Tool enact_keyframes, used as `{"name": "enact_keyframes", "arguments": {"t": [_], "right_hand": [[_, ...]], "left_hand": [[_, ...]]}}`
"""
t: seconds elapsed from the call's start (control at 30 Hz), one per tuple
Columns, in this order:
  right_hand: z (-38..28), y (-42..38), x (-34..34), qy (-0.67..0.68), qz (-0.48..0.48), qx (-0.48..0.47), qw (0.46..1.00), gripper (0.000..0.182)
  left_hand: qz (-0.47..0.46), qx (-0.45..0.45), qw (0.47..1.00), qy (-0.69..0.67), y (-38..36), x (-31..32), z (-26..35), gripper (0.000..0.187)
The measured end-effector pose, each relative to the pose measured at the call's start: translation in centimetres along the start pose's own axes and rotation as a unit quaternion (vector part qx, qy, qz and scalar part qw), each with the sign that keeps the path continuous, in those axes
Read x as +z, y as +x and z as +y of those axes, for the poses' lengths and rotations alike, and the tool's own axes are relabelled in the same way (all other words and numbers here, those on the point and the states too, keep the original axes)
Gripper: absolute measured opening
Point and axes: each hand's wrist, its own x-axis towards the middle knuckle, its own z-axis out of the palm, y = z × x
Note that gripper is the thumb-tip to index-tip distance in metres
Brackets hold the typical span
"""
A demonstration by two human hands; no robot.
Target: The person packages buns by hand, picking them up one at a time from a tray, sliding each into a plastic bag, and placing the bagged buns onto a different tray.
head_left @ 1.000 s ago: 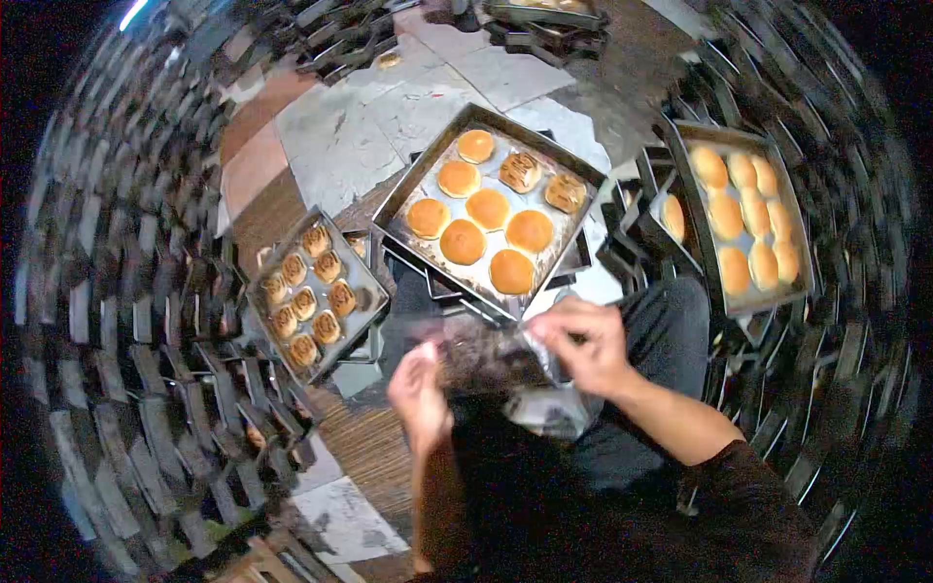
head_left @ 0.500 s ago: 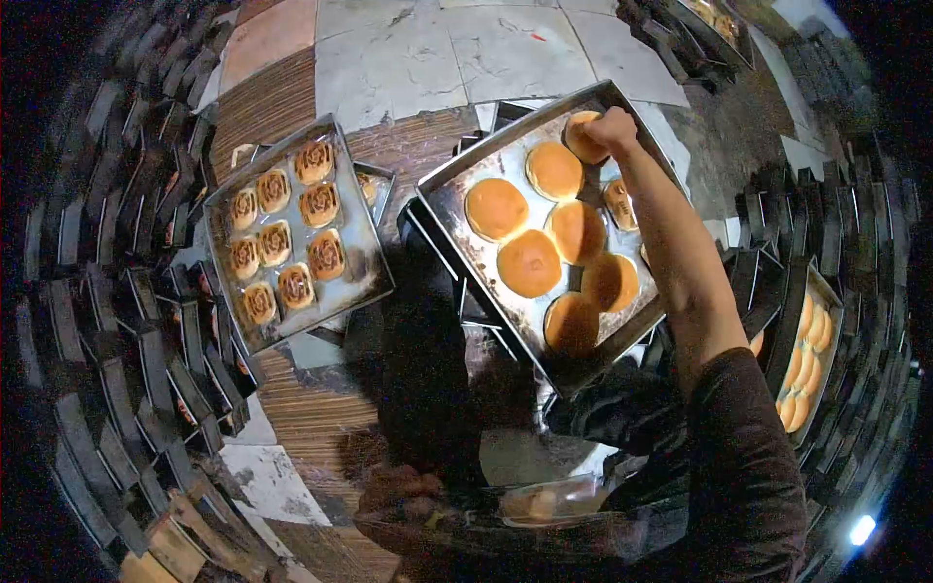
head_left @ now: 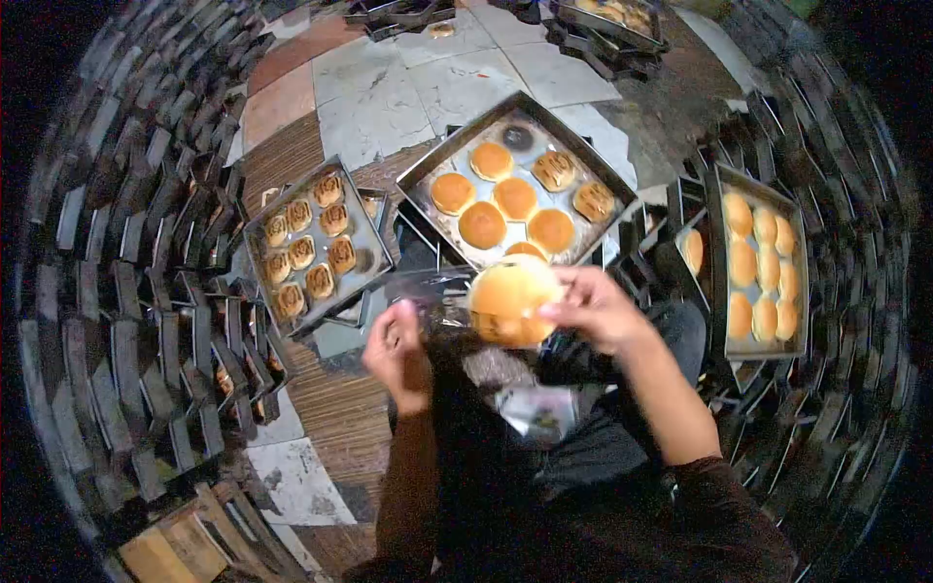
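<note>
Right hand (head_left: 601,309): thumb and fingers closed on a round golden bun (head_left: 513,301), held just off the centre tray's near corner. Left hand (head_left: 398,355): fingertips pinched on a clear plastic bag (head_left: 437,290); whether the bun is inside it, I can't tell. Centre tray (head_left: 433,222): plain round buns, one partly hidden, plus two dark-patterned buns (head_left: 554,170). Left tray (head_left: 365,276): nine swirl-topped buns (head_left: 302,253). Right tray (head_left: 764,349): rows of longer golden buns (head_left: 767,270).

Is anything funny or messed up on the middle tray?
Two things look odd on the middle tray. Two dark-patterned buns sit among plain round ones, so they don't match. There's also a dark round patch near the far corner, unlike the paler bottom around it.
</note>
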Motion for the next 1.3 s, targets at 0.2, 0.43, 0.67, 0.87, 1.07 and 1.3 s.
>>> {"name": "enact_keyframes", "arguments": {"t": [0.2,0.43,0.67,0.87,1.07,1.3], "right_hand": [[1.0,-8.6,8.8,-0.344,-0.022,-0.352,0.870,0.059],[0.1,-9.9,11.3,-0.575,0.006,-0.355,0.737,0.063],[0.3,-12.3,9.7,-0.356,-0.208,-0.273,0.869,0.021],[-0.7,-10.5,11.6,-0.387,-0.203,-0.369,0.820,0.011],[-2.8,-11.2,8.8,-0.255,-0.438,-0.134,0.852,0.018],[0.8,-9.1,11.3,-0.331,0.141,-0.532,0.766,0.010]], "left_hand": [[-0.244,-0.169,0.846,-0.444,-5.5,0.1,9.5,0.060],[-0.135,-0.126,0.924,-0.335,-11.2,1.4,10.3,0.054],[-0.141,-0.180,0.845,-0.483,-7.4,-2.6,12.6,0.060],[-0.223,-0.247,0.841,-0.427,-7.6,-1.3,11.0,0.050],[-0.208,-0.316,0.790,-0.483,-4.8,-5.2,11.6,0.068],[-0.237,-0.317,0.836,-0.380,-11.7,-4.4,10.2,0.058]]}}
